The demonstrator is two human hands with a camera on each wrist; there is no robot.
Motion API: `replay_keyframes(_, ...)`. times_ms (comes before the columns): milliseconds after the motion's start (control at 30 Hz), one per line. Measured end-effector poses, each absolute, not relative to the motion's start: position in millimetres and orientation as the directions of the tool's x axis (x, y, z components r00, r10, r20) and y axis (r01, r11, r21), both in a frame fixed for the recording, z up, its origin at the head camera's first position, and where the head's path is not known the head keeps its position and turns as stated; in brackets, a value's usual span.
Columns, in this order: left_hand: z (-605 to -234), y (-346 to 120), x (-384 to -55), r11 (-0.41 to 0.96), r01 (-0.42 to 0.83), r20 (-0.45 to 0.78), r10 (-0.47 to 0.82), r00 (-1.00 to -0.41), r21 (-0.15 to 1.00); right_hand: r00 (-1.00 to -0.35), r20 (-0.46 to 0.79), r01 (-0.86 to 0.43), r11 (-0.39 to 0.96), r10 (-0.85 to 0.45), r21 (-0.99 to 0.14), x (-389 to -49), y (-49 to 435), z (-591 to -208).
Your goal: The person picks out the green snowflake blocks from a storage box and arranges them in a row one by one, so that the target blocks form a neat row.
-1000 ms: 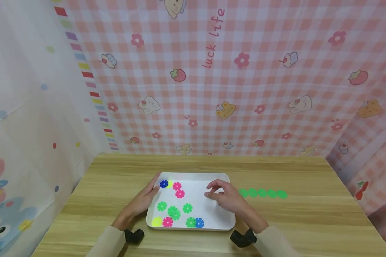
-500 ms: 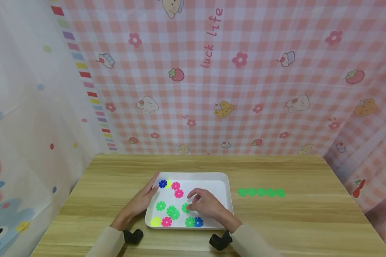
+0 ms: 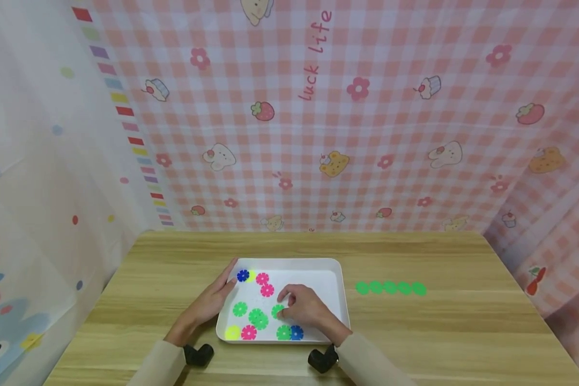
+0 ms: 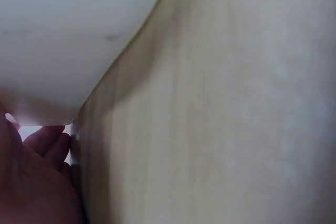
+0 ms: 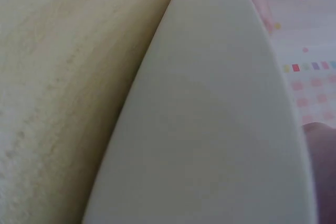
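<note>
In the head view a white tray [image 3: 313, 276] lies on the table with several toothed, snowflake-shaped plastic discs in it. My left hand [image 3: 210, 301] grips its left side, thumb over the rim and fingers outside; the left wrist view shows these fingers under the tray wall. My right hand [image 3: 305, 306] reaches over the tray's front right, thumb and forefinger curled at a green snowflake disc [image 3: 276, 309] and pinching its edge. Left of it lie more green discs [image 3: 258, 317]. A green disc [image 3: 283, 333] overlaps a blue disc [image 3: 296, 333] along the front wall.
Right of the tray, a row of green discs [image 3: 390, 288] lies on the wooden table [image 3: 444, 332]. Pink discs [image 3: 267, 290], a dark blue disc [image 3: 243, 275] and a yellow disc [image 3: 232, 333] are elsewhere in the tray. A checked curtain [image 3: 289, 134] hangs behind.
My right hand has come left from the tray's right side to the green disc, its fingers lowering onto it. The left hand stays on the tray's side.
</note>
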State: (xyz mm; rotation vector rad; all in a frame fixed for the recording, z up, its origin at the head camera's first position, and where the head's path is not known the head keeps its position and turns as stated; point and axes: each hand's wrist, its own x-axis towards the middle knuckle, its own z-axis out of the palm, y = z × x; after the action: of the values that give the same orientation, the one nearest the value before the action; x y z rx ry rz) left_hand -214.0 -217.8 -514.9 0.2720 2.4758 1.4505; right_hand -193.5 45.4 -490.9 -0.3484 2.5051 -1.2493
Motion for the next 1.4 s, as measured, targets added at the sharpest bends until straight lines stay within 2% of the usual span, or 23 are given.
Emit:
replay_keyframes(333, -516, -219, -213, 0.489, 0.028, -0.13, 0.287, -0.949, 0.872, -0.927, -0.156, -0.092, 0.61, -0.342, -0.787, -193, 43, -494)
replay_keyframes(900, -512, -218, -215, 0.504, 0.031, -0.129, 0.28, -0.951, 0.863, -0.918, -0.097, -0.15, 0.563, -0.385, -0.812, -193, 45, -491)
replay_keyframes(1267, -513, -217, -213, 0.495, 0.034, -0.126, 0.286, -0.95, 0.868, -0.92, -0.157, -0.079, 0.561, -0.36, -0.824, -195, 51, -487)
replay_keyframes(1400, -514, -217, -214, 0.497, 0.04, -0.122, 0.289, -0.95, 0.867, -0.92, -0.143, -0.092, 0.554, -0.366, -0.828, -198, 58, -483)
